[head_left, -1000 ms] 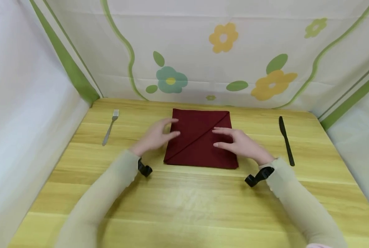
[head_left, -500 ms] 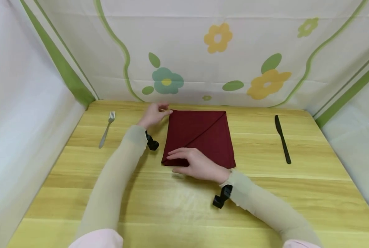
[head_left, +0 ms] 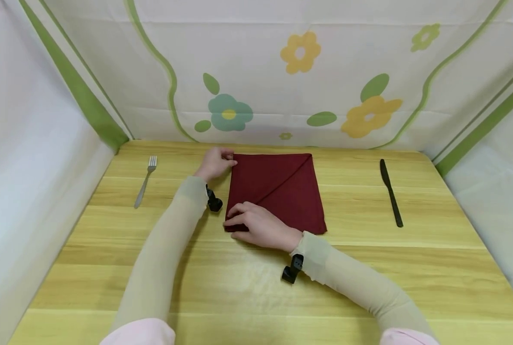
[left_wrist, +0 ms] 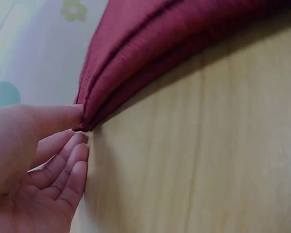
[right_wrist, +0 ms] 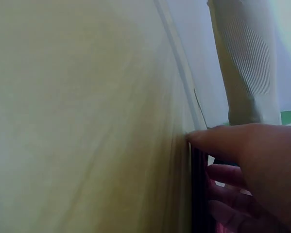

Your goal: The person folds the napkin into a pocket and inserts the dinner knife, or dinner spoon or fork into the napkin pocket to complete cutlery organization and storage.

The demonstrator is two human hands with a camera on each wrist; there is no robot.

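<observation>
A dark red cloth napkin (head_left: 278,175) lies folded into a square on the wooden table, a diagonal fold running across its top. At its far left corner, my left hand (head_left: 215,163) pinches the layered cloth; the left wrist view shows that napkin corner (left_wrist: 94,107) raised between thumb and forefinger. My right hand (head_left: 261,227) is at the near left corner, thumb at the front edge and fingers over the top. From the right wrist, the napkin's dark edge (right_wrist: 198,189) shows between thumb and fingers, and most of that corner is hidden.
A fork (head_left: 145,182) lies left of the napkin and a black knife (head_left: 391,192) lies to the right. White curtains with a flower print (head_left: 269,72) stand along the back edge and both sides of the table (head_left: 247,297).
My left hand moved up to the napkin's far left corner and took hold of it. My right hand came across from the right side to the near left corner and lowered onto it.
</observation>
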